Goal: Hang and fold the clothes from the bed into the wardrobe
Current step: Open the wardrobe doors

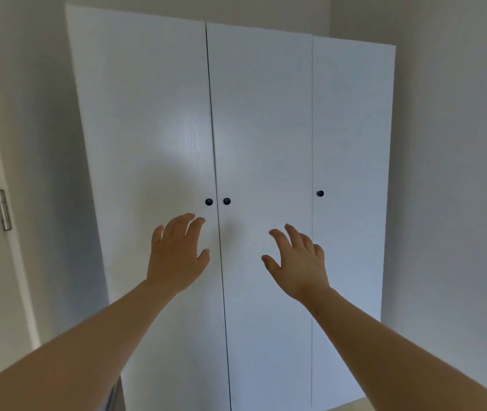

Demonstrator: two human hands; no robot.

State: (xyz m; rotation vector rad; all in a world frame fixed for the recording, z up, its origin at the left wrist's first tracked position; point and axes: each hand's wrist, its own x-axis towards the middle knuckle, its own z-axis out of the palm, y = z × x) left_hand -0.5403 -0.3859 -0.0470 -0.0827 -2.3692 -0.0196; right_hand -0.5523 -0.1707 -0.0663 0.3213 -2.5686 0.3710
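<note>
A tall white wardrobe (260, 114) is seen straight ahead, set against pale, matt walls (449, 173). Its front is made up of three flat, narrow rectangular doors, and all three are shut. A faint wood-grain texture is shown where light falls on the left door (147, 114). The middle door (263, 84) and the right door (351, 129) are seen as smooth and plain. A small, round, dark knob (209, 202) is fixed near the inner edge of the left door. A second knob (226, 201) is set just beside it on the middle door, and a third knob (320, 193) is placed on the right door. At the far left a metal hinge (3, 209) is seen on a white door frame. Both bare arms are stretched forward and upward. The left hand (177, 256) is held in front of the left door, just below its knob, with the fingers (196, 229) spread, slightly curved and holding nothing. The right hand (298, 262) is raised before the middle door, its fingers likewise spread apart and nothing grasped. Whether either hand is touching the door surface cannot be told.
</note>
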